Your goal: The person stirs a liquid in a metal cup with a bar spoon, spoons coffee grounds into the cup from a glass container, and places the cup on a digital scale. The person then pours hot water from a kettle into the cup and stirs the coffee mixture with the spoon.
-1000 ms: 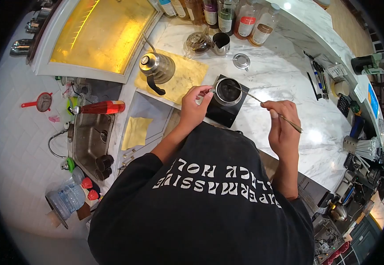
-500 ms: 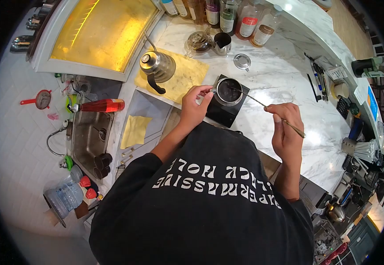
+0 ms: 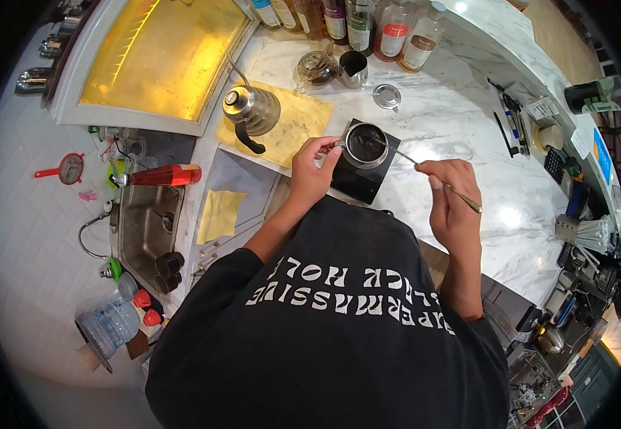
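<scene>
A small metal cup (image 3: 345,144) with dark contents (image 3: 366,141) stands on a black scale (image 3: 357,184). My left hand (image 3: 312,171) pinches the cup's handle at its left side. Held in the fingers of my right hand (image 3: 453,196) is a long-handled metal spoon (image 3: 405,156), slanting down to the left. Its lower end dips into the cup and is hidden by the dark contents. Behind the scale lies a round metal lid (image 3: 387,96).
A gooseneck kettle (image 3: 257,111) stands on a yellow cloth (image 3: 303,118) to the left. Farther back are a glass teapot (image 3: 316,69), a metal pitcher (image 3: 353,69) and several bottles (image 3: 394,32). Pens (image 3: 514,121) lie to the right. A sink (image 3: 146,236) is at far left.
My right hand and the spoon have shifted slightly left, with the spoon's lower end still in the cup. My left hand stays on the cup's handle. The whole view has shifted a little.
</scene>
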Available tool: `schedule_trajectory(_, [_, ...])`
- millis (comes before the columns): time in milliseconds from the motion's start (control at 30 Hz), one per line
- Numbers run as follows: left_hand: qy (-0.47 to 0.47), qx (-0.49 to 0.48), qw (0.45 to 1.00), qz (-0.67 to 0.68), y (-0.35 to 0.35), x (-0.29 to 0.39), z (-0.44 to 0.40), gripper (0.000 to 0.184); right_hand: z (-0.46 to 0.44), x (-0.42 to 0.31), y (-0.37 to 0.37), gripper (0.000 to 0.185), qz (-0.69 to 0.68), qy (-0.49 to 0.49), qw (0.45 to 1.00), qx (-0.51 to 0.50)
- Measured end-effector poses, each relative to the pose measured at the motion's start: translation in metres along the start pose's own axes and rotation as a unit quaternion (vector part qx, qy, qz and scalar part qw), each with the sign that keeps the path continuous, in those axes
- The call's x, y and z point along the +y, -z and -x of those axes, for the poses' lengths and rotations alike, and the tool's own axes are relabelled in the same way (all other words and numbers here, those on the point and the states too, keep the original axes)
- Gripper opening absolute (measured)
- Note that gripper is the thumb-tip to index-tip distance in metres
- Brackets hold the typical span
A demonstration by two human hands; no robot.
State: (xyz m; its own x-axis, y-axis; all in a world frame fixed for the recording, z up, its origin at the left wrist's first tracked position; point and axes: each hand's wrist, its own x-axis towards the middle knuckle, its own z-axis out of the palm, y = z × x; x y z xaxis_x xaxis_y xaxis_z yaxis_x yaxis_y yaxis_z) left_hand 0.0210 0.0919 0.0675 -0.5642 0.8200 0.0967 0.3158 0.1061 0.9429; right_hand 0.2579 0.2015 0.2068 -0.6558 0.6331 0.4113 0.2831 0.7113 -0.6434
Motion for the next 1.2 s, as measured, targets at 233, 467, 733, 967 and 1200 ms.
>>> schedule_trajectory(233, [0.000, 0.006, 1.000, -0.003, -0.001, -0.003, -0.001, 0.021, 0.007, -0.001, 0.005, 0.012, -0.002, 0.005, 1.000, 0.005])
schedule_trajectory(467, [0.005, -0.006, 1.000, -0.006, 0.002, -0.002, -0.002, 0.020, 0.010, -0.007, 0.003, 0.011, 0.035, -0.023, 0.998, 0.040])
schedule_trajectory(733, [-0.010, -0.061, 0.998, -0.014, 0.011, 0.004, -0.011, 0.018, 0.018, -0.021, -0.008, 0.012, 0.025, -0.082, 0.994, 0.073])
schedule_trajectory(967, [-0.026, -0.122, 0.992, -0.006, 0.024, 0.002, -0.021, 0.018, 0.028, -0.039, -0.019, 0.013, 0.053, -0.103, 0.975, 0.192])
schedule_trajectory(1200, [-0.015, -0.172, 0.985, -0.007, 0.033, 0.005, -0.030, 0.019, 0.030, -0.060, -0.034, 0.013, 0.100, -0.116, 0.961, 0.231])
